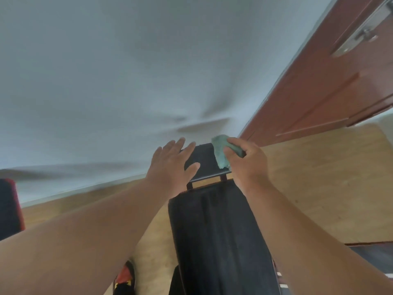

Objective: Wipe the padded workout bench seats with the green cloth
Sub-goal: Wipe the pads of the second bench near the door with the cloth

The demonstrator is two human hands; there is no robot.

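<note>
A black padded workout bench runs away from me: a long pad (219,235) close by and a smaller seat pad (205,161) at the far end. My right hand (246,162) grips the bunched green cloth (221,152) over the right edge of the small pad. On the pad's left edge lies my left hand (172,165), its fingers spread and straight.
A white wall (106,81) stands just beyond the bench. A reddish-brown door (331,86) with a metal handle is at the right. Wooden floor (319,188) surrounds the bench. A dark red-edged pad (9,207) sits at the far left, and a red-and-black shoe (125,277) below.
</note>
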